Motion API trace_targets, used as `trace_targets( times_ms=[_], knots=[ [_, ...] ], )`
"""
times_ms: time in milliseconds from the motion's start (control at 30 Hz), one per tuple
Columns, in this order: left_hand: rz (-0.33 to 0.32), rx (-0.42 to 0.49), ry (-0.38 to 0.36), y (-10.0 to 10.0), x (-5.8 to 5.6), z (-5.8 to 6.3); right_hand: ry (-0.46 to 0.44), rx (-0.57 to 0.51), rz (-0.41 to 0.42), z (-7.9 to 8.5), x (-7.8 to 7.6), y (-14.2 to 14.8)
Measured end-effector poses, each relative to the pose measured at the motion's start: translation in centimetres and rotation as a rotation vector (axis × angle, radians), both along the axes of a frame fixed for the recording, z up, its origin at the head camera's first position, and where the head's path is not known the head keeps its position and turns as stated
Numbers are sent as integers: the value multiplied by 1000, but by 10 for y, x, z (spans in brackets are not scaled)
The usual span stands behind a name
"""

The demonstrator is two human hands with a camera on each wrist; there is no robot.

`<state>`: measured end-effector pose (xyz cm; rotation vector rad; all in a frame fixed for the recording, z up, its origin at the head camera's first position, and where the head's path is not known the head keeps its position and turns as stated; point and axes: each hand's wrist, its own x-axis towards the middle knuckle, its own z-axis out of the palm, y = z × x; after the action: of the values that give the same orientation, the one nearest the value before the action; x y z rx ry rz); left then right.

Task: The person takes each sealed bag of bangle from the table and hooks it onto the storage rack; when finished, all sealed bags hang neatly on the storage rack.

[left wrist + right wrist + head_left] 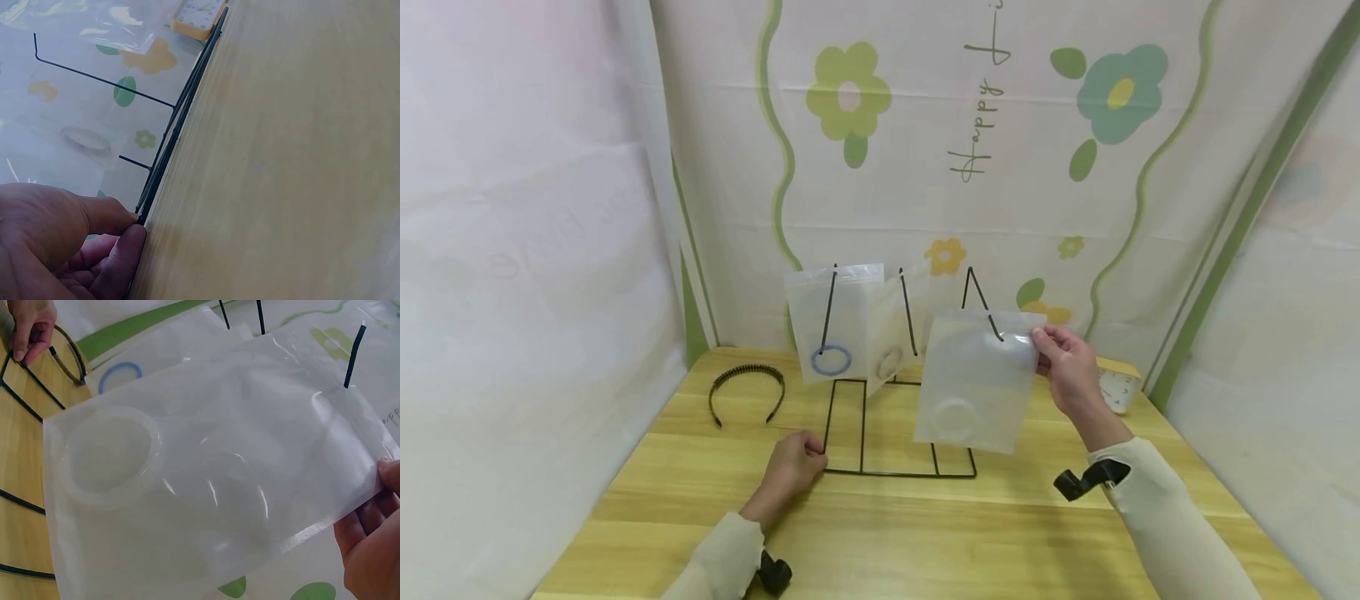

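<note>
My right hand (pixel 1070 371) pinches the upper right corner of a translucent zip bag (pixel 977 383), fingers at its sealed edge. Inside this bag, near the bottom, shows a whitish ring (pixel 155 447). The right hook (pixel 354 359) of a black wire rack (pixel 862 425) comes through the bag close to its top edge. Down at the rack's front left corner, my left hand (pixel 792 467) grips the base wire between thumb and fingers, as the left wrist view also shows. A bag with a blue ring (pixel 831 372) hangs at the left hook; another bag (pixel 891 321) hangs from the middle one.
A dark toothed headband (pixel 748 369) lies on the wooden table (pixel 880 542) left of the rack. Behind my right hand stands a yellow clock (pixel 1118 387). A flower-printed curtain (pixel 880 192) closes off the back, and pale fabric hangs along both sides.
</note>
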<state>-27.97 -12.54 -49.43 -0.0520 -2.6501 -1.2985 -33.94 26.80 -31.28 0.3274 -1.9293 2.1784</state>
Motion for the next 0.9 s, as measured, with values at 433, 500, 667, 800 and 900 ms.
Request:
trace_targets(
  times_ms=[433,500,667,800,900],
  knots=[
    [5,8,-14,-1,0,0,-65,52,-83,4,-43,-7],
    [3,7,-14,-1,0,0,-70,69,-103,5,-49,-8],
    [0,7,-18,-3,0,0,-87,98,-144,6,-59,-11],
    [1,16,-15,-4,1,0,-77,97,-168,7,-68,-15],
    [-10,24,-15,-3,1,-1,-70,83,-186,8,-75,-16]
  ],
)
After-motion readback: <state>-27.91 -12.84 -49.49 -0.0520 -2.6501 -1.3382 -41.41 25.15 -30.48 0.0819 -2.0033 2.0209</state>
